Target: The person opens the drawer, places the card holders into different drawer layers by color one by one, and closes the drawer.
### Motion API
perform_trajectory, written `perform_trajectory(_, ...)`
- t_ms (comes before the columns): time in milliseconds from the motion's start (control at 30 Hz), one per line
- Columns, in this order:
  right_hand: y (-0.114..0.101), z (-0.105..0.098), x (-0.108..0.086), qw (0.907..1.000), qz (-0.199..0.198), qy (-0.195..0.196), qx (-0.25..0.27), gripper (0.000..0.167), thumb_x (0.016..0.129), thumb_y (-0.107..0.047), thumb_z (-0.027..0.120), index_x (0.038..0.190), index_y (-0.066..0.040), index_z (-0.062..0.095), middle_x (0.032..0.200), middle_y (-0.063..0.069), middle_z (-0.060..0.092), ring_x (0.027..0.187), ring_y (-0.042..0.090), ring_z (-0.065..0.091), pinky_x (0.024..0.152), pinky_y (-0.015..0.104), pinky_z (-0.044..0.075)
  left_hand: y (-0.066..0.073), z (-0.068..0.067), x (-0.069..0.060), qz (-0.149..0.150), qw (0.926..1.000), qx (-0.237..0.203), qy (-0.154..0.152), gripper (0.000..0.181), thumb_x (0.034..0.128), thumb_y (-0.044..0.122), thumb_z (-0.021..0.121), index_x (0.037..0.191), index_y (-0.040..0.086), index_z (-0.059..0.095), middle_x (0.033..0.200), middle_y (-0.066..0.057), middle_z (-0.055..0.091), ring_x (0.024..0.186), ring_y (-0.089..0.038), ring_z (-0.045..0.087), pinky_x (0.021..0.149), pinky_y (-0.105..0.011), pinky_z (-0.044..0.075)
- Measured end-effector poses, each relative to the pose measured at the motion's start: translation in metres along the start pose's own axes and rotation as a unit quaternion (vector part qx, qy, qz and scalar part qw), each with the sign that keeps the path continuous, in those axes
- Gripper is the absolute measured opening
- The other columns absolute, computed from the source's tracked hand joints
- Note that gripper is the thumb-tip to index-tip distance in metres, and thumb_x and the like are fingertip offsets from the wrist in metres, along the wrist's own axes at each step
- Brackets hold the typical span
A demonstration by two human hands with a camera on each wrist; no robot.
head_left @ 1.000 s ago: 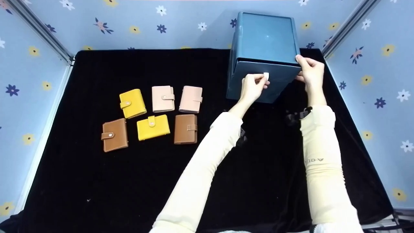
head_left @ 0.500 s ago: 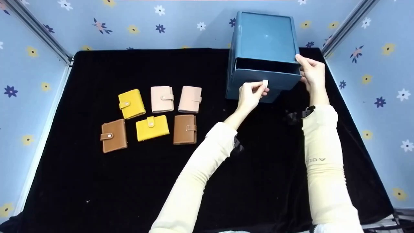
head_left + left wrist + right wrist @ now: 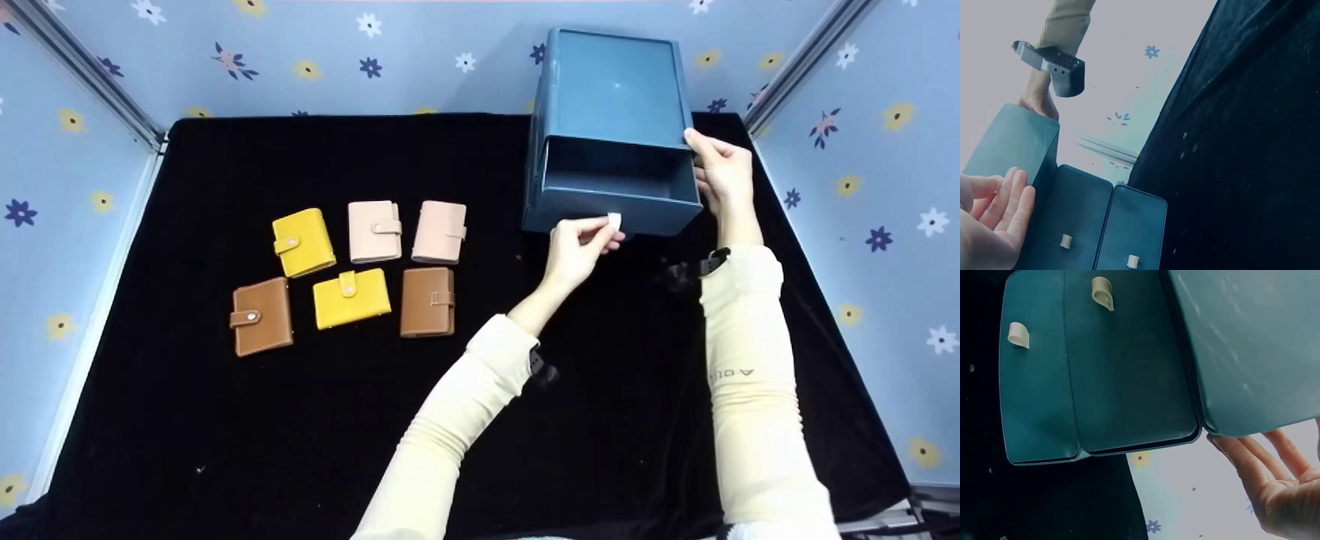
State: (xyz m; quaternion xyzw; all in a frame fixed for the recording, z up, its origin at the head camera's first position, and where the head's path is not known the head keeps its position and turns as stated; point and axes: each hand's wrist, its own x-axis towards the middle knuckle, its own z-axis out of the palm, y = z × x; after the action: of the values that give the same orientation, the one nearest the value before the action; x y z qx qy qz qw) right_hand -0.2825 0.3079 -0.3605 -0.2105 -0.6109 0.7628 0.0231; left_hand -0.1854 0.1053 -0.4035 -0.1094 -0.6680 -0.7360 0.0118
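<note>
In the head view my left hand (image 3: 574,251) pinches the small white pull tab (image 3: 614,221) on the front of the top drawer (image 3: 622,202). That drawer is pulled partly out of the blue drawer cabinet (image 3: 619,86), and its visible inside holds nothing. My right hand (image 3: 726,172) rests against the cabinet's right front edge, thumb at the top corner. From the right wrist view, its fingers (image 3: 1249,458) look fairly straight against the side. Lower drawer fronts (image 3: 1075,208) with white tabs show in both wrist views.
On the black cloth (image 3: 300,435) left of the cabinet lie two yellow card wallets (image 3: 306,244), two pink ones (image 3: 373,232) and two brown ones (image 3: 262,319), all fastened with straps. Flower-patterned panels (image 3: 420,60) enclose the back and sides.
The left hand has drawn the top drawer from nearly closed to well out, moving toward the person. The right hand stays at the cabinet's edge, and the wallets lie where they were.
</note>
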Motion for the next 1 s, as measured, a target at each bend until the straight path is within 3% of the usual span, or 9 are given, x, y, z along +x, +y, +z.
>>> perform_trajectory(200,0.002,-0.001,0.000,1.0000,-0.001,-0.002,0.004,0.024,0.066,-0.017,0.078,0.083,-0.004,0.068,0.070,0.012,0.065,0.059,0.020,0.064,0.050,0.026,0.050,-0.022,0.001,-0.005,0.000,0.9997,-0.023,-0.010,0.021,0.0833,0.001,0.058,0.100,-0.012,0.062,0.077,-0.018,0.066,0.066,-0.022,0.065,0.062,-0.028,0.051)
perform_trajectory(267,0.002,-0.001,0.001,1.0000,-0.004,-0.004,0.006,0.025,0.066,-0.017,0.078,0.084,-0.004,0.068,0.071,0.013,0.065,0.060,0.021,0.064,0.050,0.026,0.050,-0.023,0.000,-0.009,-0.003,0.9994,-0.030,-0.014,0.021,0.0832,0.001,0.058,0.100,-0.012,0.061,0.078,-0.018,0.066,0.066,-0.022,0.065,0.063,-0.031,0.052)
perform_trajectory(333,0.003,-0.001,0.001,0.9999,-0.006,-0.005,0.007,0.025,0.066,-0.017,0.078,0.084,-0.003,0.068,0.072,0.013,0.065,0.060,0.021,0.064,0.050,0.026,0.050,-0.022,0.000,-0.013,-0.005,0.9991,-0.037,-0.020,0.021,0.0834,0.000,0.058,0.100,-0.012,0.061,0.079,-0.020,0.065,0.067,-0.025,0.064,0.065,-0.033,0.051)
perform_trajectory(567,0.003,-0.002,0.002,0.9999,-0.007,-0.001,0.008,0.026,0.065,-0.018,0.079,0.083,-0.003,0.068,0.071,0.012,0.065,0.058,0.020,0.063,0.050,0.026,0.050,0.006,-0.007,-0.031,-0.002,0.9989,-0.028,-0.038,0.021,0.0842,-0.004,0.054,0.101,-0.017,0.058,0.081,-0.025,0.063,0.072,-0.032,0.063,0.067,-0.033,0.051)
perform_trajectory(1000,0.005,-0.001,0.002,0.9998,-0.012,0.000,0.013,0.027,0.065,-0.018,0.079,0.085,-0.003,0.068,0.069,0.012,0.065,0.055,0.020,0.063,0.048,0.025,0.049,0.001,-0.007,-0.036,-0.006,0.9987,-0.025,-0.045,0.022,0.0845,-0.002,0.055,0.101,-0.015,0.059,0.081,-0.025,0.063,0.074,-0.035,0.062,0.068,-0.038,0.051)
